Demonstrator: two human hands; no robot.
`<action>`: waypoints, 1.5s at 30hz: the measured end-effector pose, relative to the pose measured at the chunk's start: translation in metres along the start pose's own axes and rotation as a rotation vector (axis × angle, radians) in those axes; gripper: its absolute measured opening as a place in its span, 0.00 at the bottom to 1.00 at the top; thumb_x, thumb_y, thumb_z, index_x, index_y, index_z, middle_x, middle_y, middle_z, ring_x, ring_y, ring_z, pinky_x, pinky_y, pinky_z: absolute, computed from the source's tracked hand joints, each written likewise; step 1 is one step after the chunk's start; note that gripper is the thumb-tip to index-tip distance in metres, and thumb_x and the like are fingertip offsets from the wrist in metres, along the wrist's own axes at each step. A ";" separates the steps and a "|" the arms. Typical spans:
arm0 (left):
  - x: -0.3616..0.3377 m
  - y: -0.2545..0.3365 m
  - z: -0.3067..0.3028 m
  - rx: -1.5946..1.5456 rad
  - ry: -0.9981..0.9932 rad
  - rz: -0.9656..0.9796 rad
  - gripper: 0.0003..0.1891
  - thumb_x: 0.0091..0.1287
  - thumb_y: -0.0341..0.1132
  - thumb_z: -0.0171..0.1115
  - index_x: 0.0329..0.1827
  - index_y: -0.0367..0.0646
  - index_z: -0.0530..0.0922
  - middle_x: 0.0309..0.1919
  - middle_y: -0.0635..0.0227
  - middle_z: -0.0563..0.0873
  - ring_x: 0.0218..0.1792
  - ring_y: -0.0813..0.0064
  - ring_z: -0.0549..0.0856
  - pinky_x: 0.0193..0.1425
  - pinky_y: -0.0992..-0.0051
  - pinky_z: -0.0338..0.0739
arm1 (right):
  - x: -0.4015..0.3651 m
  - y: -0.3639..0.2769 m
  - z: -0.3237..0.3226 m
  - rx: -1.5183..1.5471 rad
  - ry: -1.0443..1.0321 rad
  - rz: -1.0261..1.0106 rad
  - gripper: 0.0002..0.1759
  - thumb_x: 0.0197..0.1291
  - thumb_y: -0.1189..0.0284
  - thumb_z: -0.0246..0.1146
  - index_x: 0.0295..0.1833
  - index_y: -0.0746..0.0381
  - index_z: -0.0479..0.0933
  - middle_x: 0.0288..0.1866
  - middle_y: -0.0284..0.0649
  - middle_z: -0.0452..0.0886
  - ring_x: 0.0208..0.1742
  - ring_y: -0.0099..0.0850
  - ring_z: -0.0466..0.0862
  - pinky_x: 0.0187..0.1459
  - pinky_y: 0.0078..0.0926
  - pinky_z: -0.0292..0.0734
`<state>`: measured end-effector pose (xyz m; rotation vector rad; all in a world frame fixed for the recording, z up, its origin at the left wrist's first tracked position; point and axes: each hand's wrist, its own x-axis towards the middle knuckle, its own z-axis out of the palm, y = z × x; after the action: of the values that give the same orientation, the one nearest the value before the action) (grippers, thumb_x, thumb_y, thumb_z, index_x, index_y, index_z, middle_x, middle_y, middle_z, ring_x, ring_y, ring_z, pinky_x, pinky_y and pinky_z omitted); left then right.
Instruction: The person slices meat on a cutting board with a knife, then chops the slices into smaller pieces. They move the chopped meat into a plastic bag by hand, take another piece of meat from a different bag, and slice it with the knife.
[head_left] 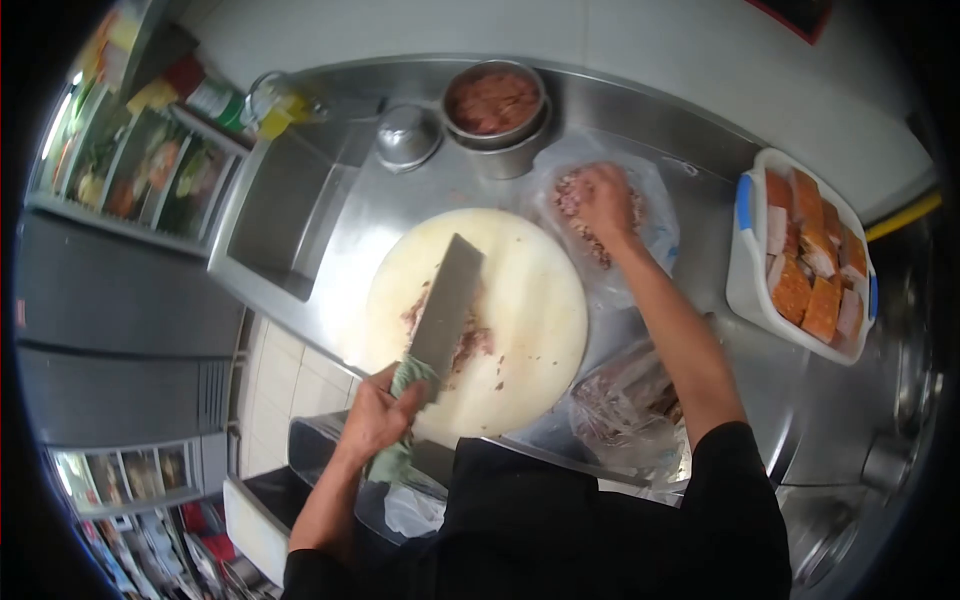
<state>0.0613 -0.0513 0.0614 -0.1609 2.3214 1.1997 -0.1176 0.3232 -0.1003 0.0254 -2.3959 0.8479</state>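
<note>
My left hand point(378, 418) is closed round the handle of a cleaver point(448, 300), with a green cloth point(392, 465) wrapped between palm and handle. The broad blade lies tilted over a round white cutting board point(535, 300). Bits of chopped meat point(472, 345) are scattered on the board beside and under the blade. Further right, my right hand point(606, 205) reaches down into an open clear plastic bag point(655, 205) of chopped meat point(570, 195). Its fingers are curled into the pieces, and the tips are partly hidden.
Behind the board stand a metal bowl of minced meat point(495, 103) and an upturned metal bowl point(407, 135). A sink point(285, 215) lies left. At right is a white tub point(750, 270) of orange-skinned meat blocks. Another plastic bag point(625, 400) lies by my right forearm.
</note>
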 end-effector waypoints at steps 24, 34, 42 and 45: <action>0.000 -0.140 -0.017 0.832 0.424 0.402 0.10 0.61 0.33 0.65 0.40 0.41 0.74 0.19 0.54 0.84 0.23 0.51 0.86 0.25 0.56 0.79 | -0.132 -0.181 0.036 0.341 -0.539 -0.110 0.21 0.74 0.67 0.54 0.64 0.71 0.76 0.70 0.56 0.74 0.74 0.53 0.70 0.75 0.44 0.63; -0.044 -0.154 -0.077 -0.436 -0.127 -0.097 0.12 0.73 0.39 0.62 0.43 0.37 0.83 0.17 0.58 0.81 0.15 0.66 0.82 0.19 0.68 0.76 | -0.147 -0.176 0.021 0.241 -0.329 -0.059 0.27 0.70 0.62 0.62 0.67 0.69 0.75 0.73 0.58 0.70 0.76 0.55 0.66 0.76 0.46 0.61; -0.085 -0.177 -0.078 -0.652 -0.457 -0.502 0.13 0.73 0.37 0.61 0.43 0.32 0.81 0.15 0.63 0.76 0.11 0.74 0.74 0.13 0.73 0.68 | -0.142 -0.187 0.036 0.316 -0.623 -0.114 0.39 0.54 0.48 0.73 0.66 0.60 0.78 0.74 0.52 0.71 0.79 0.56 0.61 0.79 0.49 0.56; -0.059 -0.162 -0.058 -0.631 -0.500 -0.450 0.14 0.74 0.38 0.60 0.46 0.32 0.80 0.18 0.63 0.77 0.13 0.75 0.75 0.14 0.74 0.67 | -0.153 -0.202 0.031 0.287 -0.566 -0.143 0.44 0.44 0.44 0.78 0.63 0.59 0.79 0.70 0.49 0.74 0.77 0.56 0.64 0.77 0.51 0.59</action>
<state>0.1430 -0.2025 0.0003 -0.5074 1.3378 1.4770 0.0341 0.1175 -0.0872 0.6164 -2.7092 1.2345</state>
